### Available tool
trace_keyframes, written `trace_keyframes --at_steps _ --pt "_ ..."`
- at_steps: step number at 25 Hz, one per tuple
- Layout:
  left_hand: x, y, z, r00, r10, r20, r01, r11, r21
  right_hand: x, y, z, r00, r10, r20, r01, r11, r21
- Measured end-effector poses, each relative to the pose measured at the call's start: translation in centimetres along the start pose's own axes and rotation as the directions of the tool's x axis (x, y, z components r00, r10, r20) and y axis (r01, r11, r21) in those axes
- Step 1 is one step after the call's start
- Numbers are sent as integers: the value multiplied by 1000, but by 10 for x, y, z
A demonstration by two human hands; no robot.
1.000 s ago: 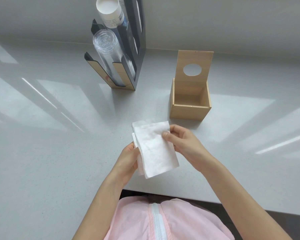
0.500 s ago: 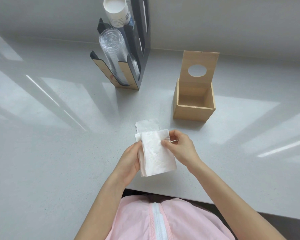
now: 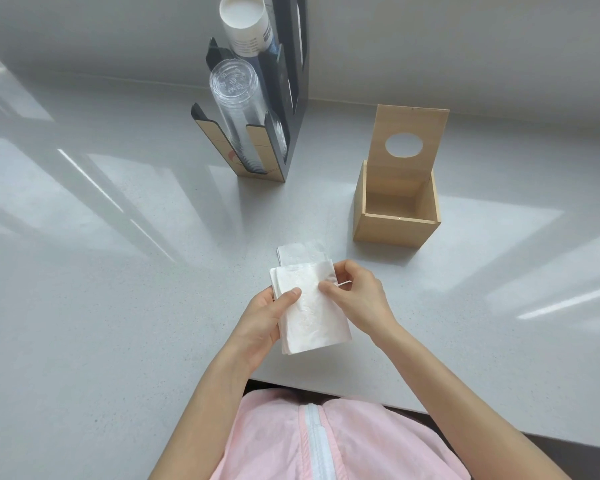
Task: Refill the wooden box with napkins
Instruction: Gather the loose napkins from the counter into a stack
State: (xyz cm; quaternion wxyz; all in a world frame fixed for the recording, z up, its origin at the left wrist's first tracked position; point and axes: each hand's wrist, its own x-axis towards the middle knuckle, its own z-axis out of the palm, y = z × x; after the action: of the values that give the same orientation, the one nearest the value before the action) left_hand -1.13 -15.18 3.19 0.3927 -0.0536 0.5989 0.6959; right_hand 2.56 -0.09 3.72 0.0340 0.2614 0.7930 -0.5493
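Observation:
A thin stack of white napkins is held above the counter between both hands. My left hand grips its left edge with the thumb on top. My right hand pinches its upper right corner. Another white napkin lies flat on the counter just beyond the stack, partly hidden by it. The wooden box stands to the upper right, its inside bare, with its lid raised upright; the lid has a round hole.
A dark cup dispenser holding clear plastic cups and white paper cups stands at the back centre against the wall. The grey counter's front edge runs just below my hands.
The stack has come lower and closer to me, uncovering the napkin lying on the counter. My left thumb has slid onto the top napkin. The view has shifted left.

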Motion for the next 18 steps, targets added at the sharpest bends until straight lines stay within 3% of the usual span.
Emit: trace_keyframes --at_steps 8,11,14,16,18 --pt "4 4 -13 999 18 -47 -17 1000 25 10 -5 12 999 -24 27 24 1000 7" --pt "5 5 -18 996 15 -88 -14 1000 9 21 -4 10 1000 11 -23 -11 999 37" --pt "5 7 -25 993 8 -118 -11 1000 -23 33 1 10 997 37 -62 -51 969 -242" --pt "5 7 -27 992 6 -125 -10 999 -33 38 4 14 999 37 -27 -46 853 -520" --pt "5 7 -29 992 3 -126 -8 999 -38 40 5 20 1000 18 -10 -20 766 -642"
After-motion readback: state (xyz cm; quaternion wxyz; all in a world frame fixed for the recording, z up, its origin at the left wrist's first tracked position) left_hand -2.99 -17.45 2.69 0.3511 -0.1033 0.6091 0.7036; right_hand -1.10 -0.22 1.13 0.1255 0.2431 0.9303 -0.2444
